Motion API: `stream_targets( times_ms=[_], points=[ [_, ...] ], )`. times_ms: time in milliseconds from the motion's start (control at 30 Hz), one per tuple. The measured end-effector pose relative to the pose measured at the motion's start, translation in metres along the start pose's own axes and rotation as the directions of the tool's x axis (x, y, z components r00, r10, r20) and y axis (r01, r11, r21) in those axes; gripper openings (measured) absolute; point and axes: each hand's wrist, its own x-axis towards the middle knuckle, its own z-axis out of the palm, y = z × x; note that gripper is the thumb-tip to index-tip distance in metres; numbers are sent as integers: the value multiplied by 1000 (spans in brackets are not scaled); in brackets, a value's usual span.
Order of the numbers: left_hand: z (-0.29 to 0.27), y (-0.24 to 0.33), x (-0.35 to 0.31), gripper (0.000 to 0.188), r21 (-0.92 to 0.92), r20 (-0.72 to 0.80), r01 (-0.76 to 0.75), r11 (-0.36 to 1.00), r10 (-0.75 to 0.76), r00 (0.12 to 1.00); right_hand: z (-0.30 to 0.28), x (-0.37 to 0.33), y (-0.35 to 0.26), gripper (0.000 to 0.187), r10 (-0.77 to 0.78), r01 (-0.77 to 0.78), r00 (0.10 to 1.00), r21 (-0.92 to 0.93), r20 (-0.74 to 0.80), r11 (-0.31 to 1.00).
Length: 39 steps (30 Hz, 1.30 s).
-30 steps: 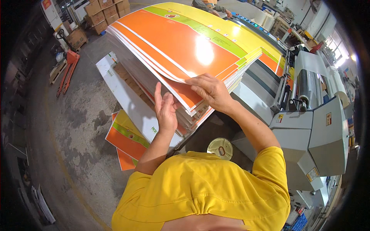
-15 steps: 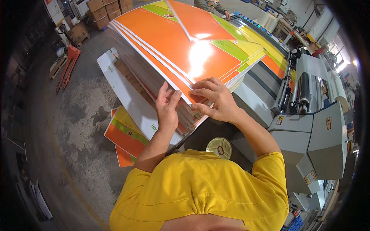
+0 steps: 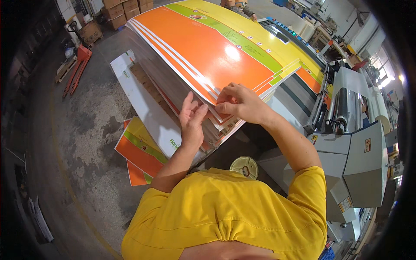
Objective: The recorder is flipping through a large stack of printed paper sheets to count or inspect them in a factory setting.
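A tall stack of glossy printed sheets in orange, green and yellow stands in front of me, its near edges slightly fanned. My right hand is closed at the near corner, fingers curled and thumb against them, pinching the top printed sheet there. Beside that corner, at the stack's left edge, my left hand is held upright with fingers and thumb apart. It holds nothing, and whether it touches the sheet edges is hard to tell.
A grey machine with rollers stands close on the right. Loose printed sheets lie low at left by a white board. A round tin is below the stack. Behind are a red pallet truck, cartons and another person's hand.
The sheet that was raised and bent over the stack's far part now lies flat. My right fingers, spread on the corner before, have curled into a pinch. My left hand has barely moved.
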Motion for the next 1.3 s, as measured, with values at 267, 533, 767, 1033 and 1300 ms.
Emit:
stream_targets(
  times_ms=[267,533,767,1033,1300],
  points=[
    [8,13,-8,25,400,18,6,916,-14,1000,1,5,12,19,-31,21,969,-43,-245,999],
    [7,16,-3,24,284,51,85,955,-103,993,10,-5,4,29,-65,64,986,-8,-153,998],
    [9,15,-5,21,194,-6,97,976,-98,995,8,-5,1,35,-137,98,977,-224,-165,970],
    [13,18,-4,12,121,-48,133,984,-128,991,3,7,8,25,183,-175,983,198,-24,964],
    [3,7,-5,14,117,-44,145,982,-141,989,22,-13,17,28,-624,364,691,-570,-365,737]
  ],
)
